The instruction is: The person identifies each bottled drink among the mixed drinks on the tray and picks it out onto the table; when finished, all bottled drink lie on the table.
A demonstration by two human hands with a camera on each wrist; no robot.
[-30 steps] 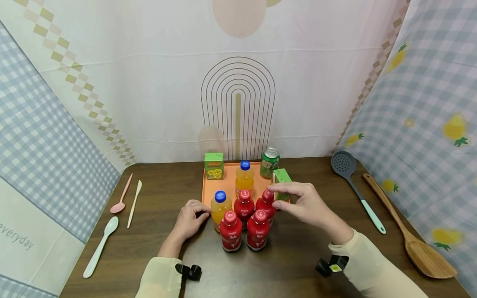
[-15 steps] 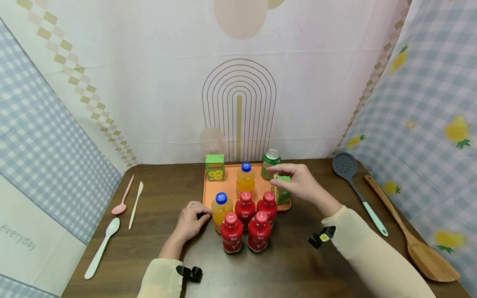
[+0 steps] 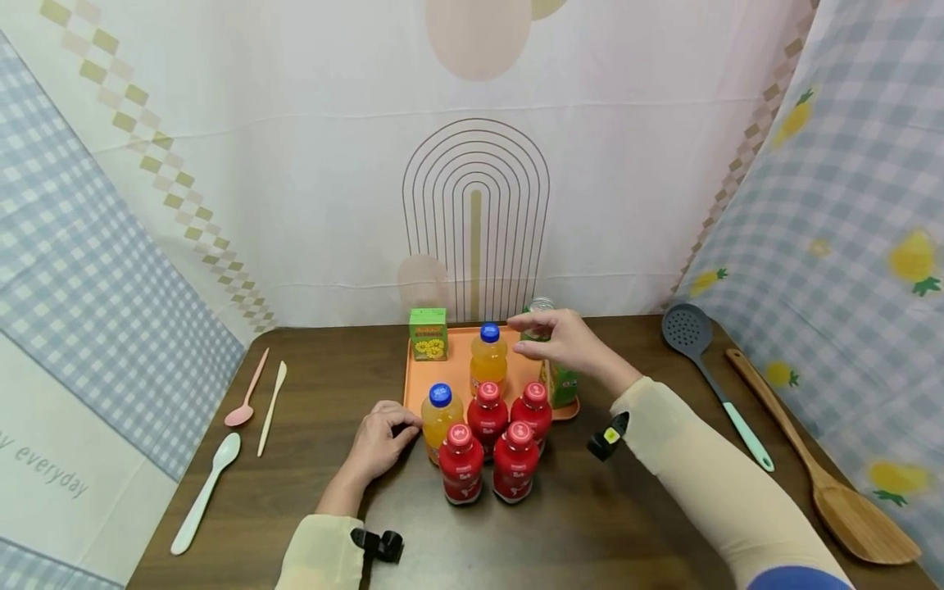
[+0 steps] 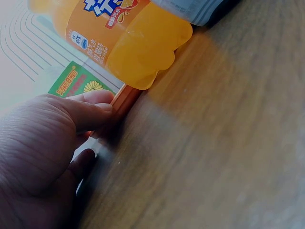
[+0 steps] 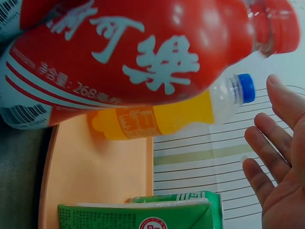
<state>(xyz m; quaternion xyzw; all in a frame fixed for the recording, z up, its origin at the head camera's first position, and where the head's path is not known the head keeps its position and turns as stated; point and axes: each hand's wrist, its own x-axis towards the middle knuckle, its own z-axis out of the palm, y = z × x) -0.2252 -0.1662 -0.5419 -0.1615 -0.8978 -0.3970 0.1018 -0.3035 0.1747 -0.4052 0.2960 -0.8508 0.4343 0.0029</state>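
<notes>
An orange tray (image 3: 422, 378) lies on the table. My left hand (image 3: 379, 438) pinches its left rim (image 4: 125, 101), beside an orange drink bottle (image 3: 441, 416) with a blue cap. Over the right side of the tray hovers my right hand (image 3: 564, 342), fingers spread and holding nothing. It is nearest a second orange drink bottle (image 3: 489, 360) and partly hides a green can (image 3: 541, 304). Below it stands a green drink carton (image 3: 565, 385). Several red bottles (image 3: 516, 469) stand upright at the tray's near side. Another green carton (image 3: 428, 334) occupies the far left corner.
To the left lie a pink spoon (image 3: 239, 415), a cream knife (image 3: 272, 410) and a pale spoon (image 3: 205, 495). On the right are a grey skimmer (image 3: 687, 329) and a wooden spatula (image 3: 859, 516). A printed curtain (image 3: 332, 205) hangs behind the table.
My right hand has moved up and left, from beside the near right red bottle, past the carton, to in front of the can. The left hand stays at the tray's rim.
</notes>
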